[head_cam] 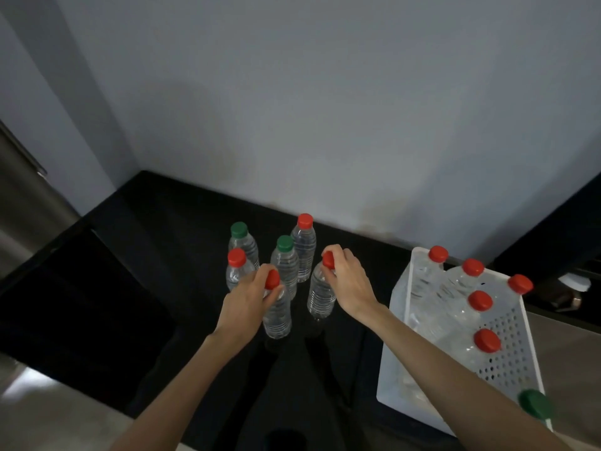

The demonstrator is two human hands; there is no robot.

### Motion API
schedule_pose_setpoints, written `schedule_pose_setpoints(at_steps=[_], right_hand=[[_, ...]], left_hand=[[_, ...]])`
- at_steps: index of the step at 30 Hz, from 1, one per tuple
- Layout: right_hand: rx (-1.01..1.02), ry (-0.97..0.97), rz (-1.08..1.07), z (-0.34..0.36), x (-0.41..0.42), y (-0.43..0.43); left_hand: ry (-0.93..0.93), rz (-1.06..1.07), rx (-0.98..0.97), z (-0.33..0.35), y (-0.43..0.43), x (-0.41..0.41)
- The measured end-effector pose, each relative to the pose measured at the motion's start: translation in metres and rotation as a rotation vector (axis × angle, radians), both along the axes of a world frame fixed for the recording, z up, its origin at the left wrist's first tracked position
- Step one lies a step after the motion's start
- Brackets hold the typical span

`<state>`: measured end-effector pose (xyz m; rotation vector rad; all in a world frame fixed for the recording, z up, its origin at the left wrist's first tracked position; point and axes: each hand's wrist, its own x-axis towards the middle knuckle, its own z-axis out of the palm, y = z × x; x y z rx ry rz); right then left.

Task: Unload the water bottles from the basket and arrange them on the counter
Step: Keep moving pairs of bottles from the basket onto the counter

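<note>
Several clear water bottles stand upright on the black counter [162, 242]. My left hand [248, 297] grips the neck of a red-capped bottle [277, 314] at the front of the group. My right hand [349, 278] grips the neck of another red-capped bottle [320, 296] just to its right. Behind them stand a red-capped bottle [235, 270], two green-capped bottles [242, 240] [286, 262] and a red-capped bottle [304, 247] near the wall. The white perforated basket [517, 349] at the right holds several red-capped bottles [479, 302] and one green-capped bottle [535, 403].
A grey wall runs close behind the counter. A steel appliance [22, 190] stands at the far left. Dark cabinetry [553, 232] and a small round object [572, 288] lie beyond the basket at the right. The counter's left part is bare.
</note>
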<state>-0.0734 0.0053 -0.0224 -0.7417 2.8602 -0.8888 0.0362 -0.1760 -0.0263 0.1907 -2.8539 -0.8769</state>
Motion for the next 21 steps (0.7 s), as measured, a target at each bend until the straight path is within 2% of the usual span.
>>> schedule_pose_setpoints(at_steps=[9,18,21], right_hand=[[-0.051,-0.078,-0.094,0.005,-0.048,-0.024],[0.003,-0.103,-0.038,0.002,-0.051,-0.010],[0.076,-0.066,-0.046,0.015,-0.044,-0.003]], left_hand=[[-0.016,0.074,-0.047,0.004,-0.003,-0.004],[-0.146,0.105,-0.294,0.005,0.004,-0.012],[-0.112,0.127,-0.327,0.012,0.006,-0.007]])
